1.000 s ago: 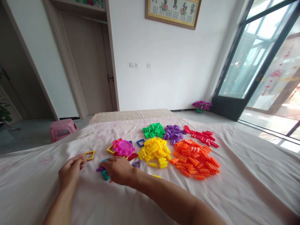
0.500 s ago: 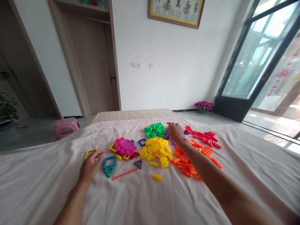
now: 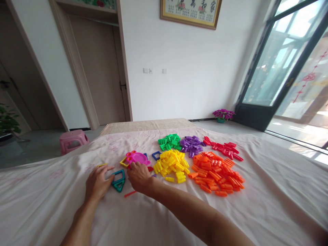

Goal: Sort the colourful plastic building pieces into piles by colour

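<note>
My left hand (image 3: 98, 182) lies flat on the pink sheet (image 3: 269, 191) with its fingers spread. Its fingertips are close to a yellow frame piece (image 3: 101, 165) and a teal diamond and triangle (image 3: 118, 181). My right hand (image 3: 138, 176) reaches across, fingers bent down at the near edge of a magenta octopus-shaped toy (image 3: 137, 158). It covers small pieces there, and I cannot see whether it grips one. A thin red stick (image 3: 130, 194) shows just below its wrist.
Sorted heaps of plastic pegs lie to the right: yellow (image 3: 173, 164), orange (image 3: 217, 172), green (image 3: 169, 141), purple (image 3: 191, 143), red (image 3: 225, 148). A blue square frame (image 3: 156, 155) sits by the yellow heap. A pink stool (image 3: 73, 140) stands on the floor at the left.
My right hand has come back from the purple heap to the magenta toy at the left. My left hand stays by the teal pieces, shifted slightly.
</note>
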The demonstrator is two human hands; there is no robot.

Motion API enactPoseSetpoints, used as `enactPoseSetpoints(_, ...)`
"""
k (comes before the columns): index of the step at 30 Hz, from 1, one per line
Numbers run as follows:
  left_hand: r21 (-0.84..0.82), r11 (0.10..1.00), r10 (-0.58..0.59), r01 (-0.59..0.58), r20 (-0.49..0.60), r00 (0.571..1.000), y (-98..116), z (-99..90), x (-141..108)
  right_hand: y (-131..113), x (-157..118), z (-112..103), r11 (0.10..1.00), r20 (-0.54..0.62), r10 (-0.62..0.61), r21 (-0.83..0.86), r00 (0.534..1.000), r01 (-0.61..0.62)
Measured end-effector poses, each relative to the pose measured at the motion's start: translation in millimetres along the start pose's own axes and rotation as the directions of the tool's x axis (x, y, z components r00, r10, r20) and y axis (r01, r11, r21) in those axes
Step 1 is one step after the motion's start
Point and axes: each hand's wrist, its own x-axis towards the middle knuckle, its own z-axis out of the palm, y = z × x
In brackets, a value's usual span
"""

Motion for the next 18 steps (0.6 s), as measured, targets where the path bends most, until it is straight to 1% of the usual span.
enactPoseSetpoints(3,0.011,0.999,-0.045,0.045,0.008,0.999,-2.9,-1.2,0.1,-4.3,4.0,6.1,0.998,-0.024,0.004,-0.064,1.0,-0.005)
enactPoseSetpoints(5,0.003,0.998,-0.06,0.06,0.015,0.998,-4.8,-0.9,0.2,-4.1,2.9,7.9,0.996,-0.033,-0.018,-0.086,0.999,0.015)
enactPoseSetpoints(7,-0.008,0.997,-0.072,0.072,0.02,0.997,-6.6,0.2,0.4,-3.7,-0.2,8.1,0.994,-0.017,-0.038,-0.1,0.999,0.036)
enactPoseSetpoints(10,-0.021,0.996,-0.085,0.086,0.028,0.996,-8.6,1.9,1.0,-4.1,-7.4,4.6,0.995,0.021,-0.023,-0.098,1.0,0.025)
enactPoseSetpoints(14,-0.029,0.996,-0.081,0.082,0.047,0.996,-8.3,1.9,2.0,-1.6,-23.7,-11.8,1.0,0.076,0.003,-0.018,0.997,-0.002)
enactPoseSetpoints(16,-0.029,0.996,-0.086,0.088,0.054,0.995,-6.6,0.5,2.0,6.0,-35.8,-23.9,0.998,0.056,0.056,0.027,0.997,-0.058)
enactPoseSetpoints(18,-0.031,0.996,-0.086,0.088,0.052,0.995,-5.0,-0.8,1.8,20.1,-50.0,-36.1,0.991,0.012,0.124,0.055,0.992,-0.124)
